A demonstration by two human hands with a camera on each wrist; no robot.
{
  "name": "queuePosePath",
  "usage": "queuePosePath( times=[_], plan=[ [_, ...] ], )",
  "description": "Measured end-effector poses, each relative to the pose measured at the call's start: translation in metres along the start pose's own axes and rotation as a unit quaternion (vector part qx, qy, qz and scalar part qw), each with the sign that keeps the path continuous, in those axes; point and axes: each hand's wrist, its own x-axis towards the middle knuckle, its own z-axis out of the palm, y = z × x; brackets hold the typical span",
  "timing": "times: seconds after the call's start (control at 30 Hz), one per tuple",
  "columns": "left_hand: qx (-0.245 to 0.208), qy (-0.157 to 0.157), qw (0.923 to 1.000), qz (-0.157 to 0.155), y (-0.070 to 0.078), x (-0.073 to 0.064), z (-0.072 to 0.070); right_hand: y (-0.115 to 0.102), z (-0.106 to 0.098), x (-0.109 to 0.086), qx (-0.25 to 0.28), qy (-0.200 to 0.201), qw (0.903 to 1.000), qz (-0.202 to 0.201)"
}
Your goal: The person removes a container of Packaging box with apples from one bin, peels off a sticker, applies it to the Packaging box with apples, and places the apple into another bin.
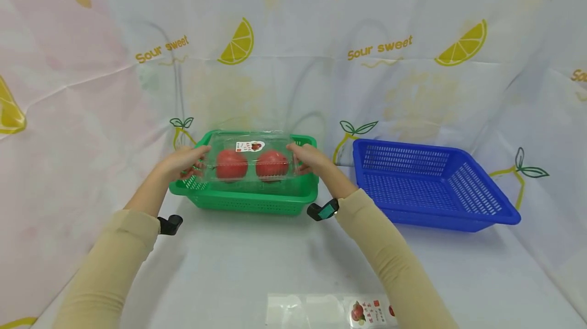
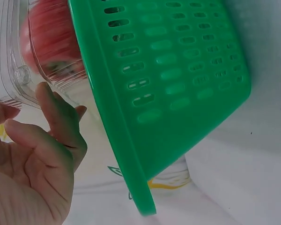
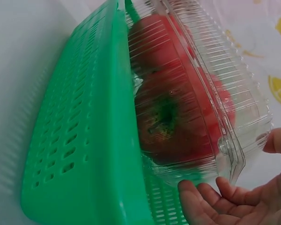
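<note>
A clear plastic clamshell box (image 1: 250, 170) holds two round red fruits (image 1: 231, 165), their exact kind unclear, and has a white sticker (image 1: 249, 146) on its lid. It is at the green basket (image 1: 247, 202), its lid above the rim. My left hand (image 1: 187, 162) grips the box's left end; in the left wrist view its fingertips (image 2: 46, 91) touch the corner. At the right end my right hand (image 1: 308, 158) holds the box, thumb above and fingers below in the right wrist view. The basket wall partly hides the box's lower part in both wrist views.
A blue basket (image 1: 435, 219) stands to the right of the green one. Near the front edge of the white table (image 1: 229, 263) lies a clear strip of stickers (image 1: 312, 310), partly covered by my right sleeve. A printed cloth (image 1: 293, 89) hangs behind.
</note>
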Motion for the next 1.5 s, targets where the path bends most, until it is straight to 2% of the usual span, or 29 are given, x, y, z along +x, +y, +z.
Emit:
queuePosePath(
  times=[0.37,0.53,0.63,0.73,0.87,1.07,1.3,1.5],
  plan=[
    [0.038,0.046,0.9980,0.021,-0.002,0.013,0.007,0.005,0.004,0.008,0.003,0.005,0.9999,0.016],
    [0.066,0.060,0.9959,0.019,-0.004,0.019,0.008,0.005,0.007,0.012,0.012,0.007,0.9996,0.025],
    [0.100,0.074,0.9920,0.020,-0.005,0.022,0.008,0.006,0.009,0.014,0.006,0.009,0.9994,0.034],
    [0.144,0.091,0.9850,0.027,-0.005,0.026,0.011,0.007,0.013,0.016,-0.003,0.010,0.9991,0.040],
    [0.172,0.103,0.9792,0.030,-0.005,0.029,0.013,0.010,0.016,0.020,-0.006,0.017,0.9989,0.042],
    [0.198,0.102,0.9748,0.018,-0.010,0.031,0.014,0.015,0.022,0.025,-0.014,0.015,0.9991,0.036],
    [0.216,0.099,0.9714,0.002,-0.021,0.035,0.015,0.022,0.029,0.030,-0.019,0.005,0.9987,0.047],
    [0.224,0.099,0.9696,-0.002,-0.022,0.037,0.015,0.024,0.033,0.031,-0.019,0.016,0.9986,0.047]
  ],
)
